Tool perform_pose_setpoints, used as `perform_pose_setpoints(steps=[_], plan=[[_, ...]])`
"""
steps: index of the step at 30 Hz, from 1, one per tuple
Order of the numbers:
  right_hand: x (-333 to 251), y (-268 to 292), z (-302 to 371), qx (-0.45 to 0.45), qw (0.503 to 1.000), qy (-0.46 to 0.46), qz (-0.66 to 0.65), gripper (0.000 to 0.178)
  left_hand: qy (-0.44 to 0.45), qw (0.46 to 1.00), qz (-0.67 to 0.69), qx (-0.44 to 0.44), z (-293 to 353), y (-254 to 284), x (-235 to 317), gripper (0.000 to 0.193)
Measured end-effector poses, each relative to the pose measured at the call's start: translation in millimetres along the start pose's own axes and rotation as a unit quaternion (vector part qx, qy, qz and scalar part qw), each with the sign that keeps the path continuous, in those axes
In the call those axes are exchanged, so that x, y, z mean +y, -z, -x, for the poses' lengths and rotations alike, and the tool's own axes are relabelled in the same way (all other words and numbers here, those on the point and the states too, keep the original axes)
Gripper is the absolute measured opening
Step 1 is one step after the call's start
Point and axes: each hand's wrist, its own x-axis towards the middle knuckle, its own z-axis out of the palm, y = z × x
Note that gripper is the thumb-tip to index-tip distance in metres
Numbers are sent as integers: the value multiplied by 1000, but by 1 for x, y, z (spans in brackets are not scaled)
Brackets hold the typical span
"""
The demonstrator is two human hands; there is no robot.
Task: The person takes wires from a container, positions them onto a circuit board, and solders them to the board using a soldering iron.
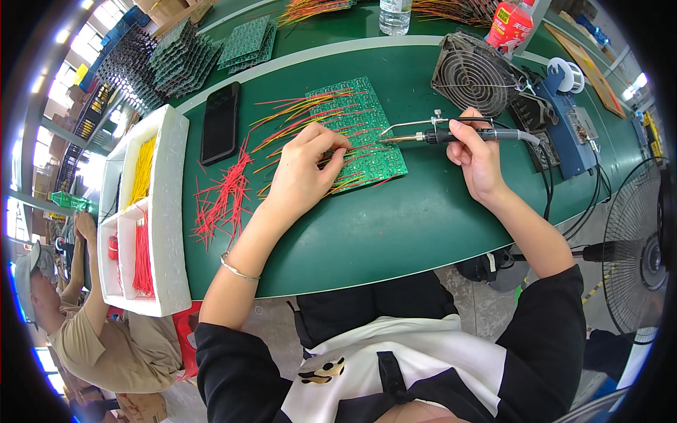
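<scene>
A green circuit board panel (381,120) lies on the green bench mat, with red and yellow wires (282,130) sticking out from its left side in rows. My right hand (476,155) grips a soldering iron (444,135) with a thin metal feed tube along it; its tip touches or nearly touches the board. Over the board's lower left part, my left hand (308,166) has thumb and forefinger pinched together near a row of wires. Whatever sits between those fingertips is too small to make out. Beside that wrist spreads a loose heap of red wires (227,194).
A white foam box (173,211) with yellow and red wires stands left, near a black phone (221,123). Behind are stacked circuit boards (185,56) and a water bottle (395,17). At right are a small square fan (474,74) and a blue soldering unit (564,127). A co-worker (106,331) sits left.
</scene>
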Motion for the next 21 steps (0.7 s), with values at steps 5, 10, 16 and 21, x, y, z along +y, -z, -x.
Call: perform_pose_setpoints(steps=[5,10,16,21], plan=[[-1,-1,0,-2,1000,2,4,19,-13,1000,9,21,0,-2,-1,8],[0,-2,1,10,1000,-2,9,20,2,1000,0,-1,1,1,1,7],[5,3,0,7,1000,0,23,22,2,1000,2,-1,1,-5,-5,7],[-1,-1,3,-7,999,-2,42,22,-24,999,12,41,1,-4,-4,10]])
